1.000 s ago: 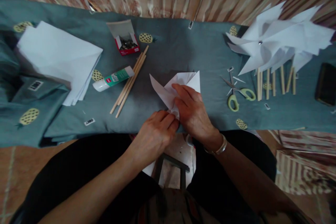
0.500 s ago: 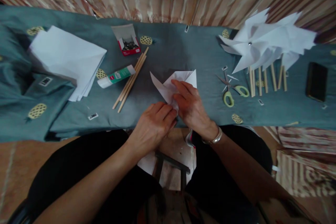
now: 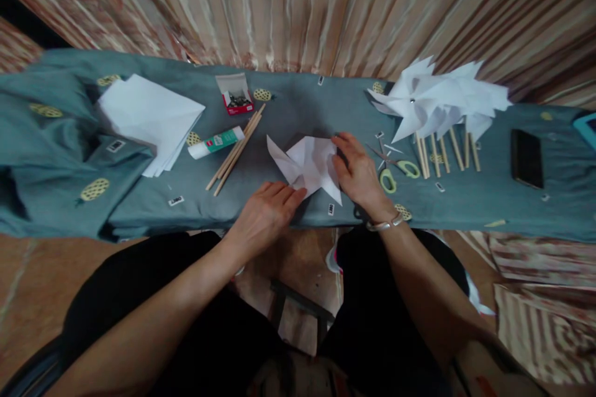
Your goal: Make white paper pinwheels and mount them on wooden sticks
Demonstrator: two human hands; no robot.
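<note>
"White paper, its points splayed, forms a pinwheel (image 3: 313,164) lying on the tabletop (image 3: 302,105) between the left hand (image 3: 270,209) and the right hand (image 3: 362,177). How are the hands set?"

"Left, thumb and fingertips bear on the lower left point; right, a curved thumb and forefinger stand parted at the opposite edge, touching paper. Whether either one pinches it, I cannot tell."

"And nearby, to the left?"

"Thin wooden sticks (image 3: 239,149) lie slantwise in a loose bundle, a glue tube (image 3: 216,142) just beside them. Above the sticks sits an open red box (image 3: 240,110) of small metal pieces (image 3: 239,100). White sheets (image 3: 151,115) lie stacked farther left."

"On the other side?"

"Green-handled scissors (image 3: 390,160) rest near the right hand, blades parted. Beyond them, white pinwheels (image 3: 437,99) overlap in a row, wooden handles (image 3: 457,149) pointing toward the person. Past those lies a dark phone (image 3: 527,158)."

"The setting?"

"Grey-green cloth (image 3: 484,205), printed with yellow pineapples (image 3: 94,189), covers the tabletop; a striped curtain (image 3: 302,12) hangs behind. A silver bracelet (image 3: 385,224) circles the right wrist."
</note>
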